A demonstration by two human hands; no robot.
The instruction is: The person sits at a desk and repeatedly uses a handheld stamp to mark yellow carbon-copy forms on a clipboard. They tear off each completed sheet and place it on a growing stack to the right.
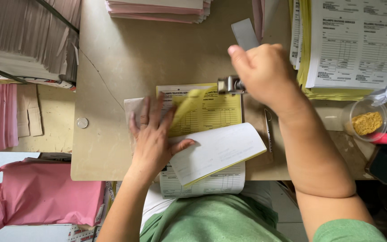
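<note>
a person's left hand (151,134) lay flat, fingers spread, on a form booklet (202,134) at the counter (126,58) near edge. the right hand (260,71) closed around a metal stamper (229,84) at its top; steady pressure would serve best.

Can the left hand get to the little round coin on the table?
Probably yes. The left hand presses on the yellow sheet of the form booklet, and the coin lies on bare table to its left with nothing between them. It would have to let go of the pages first.
</note>
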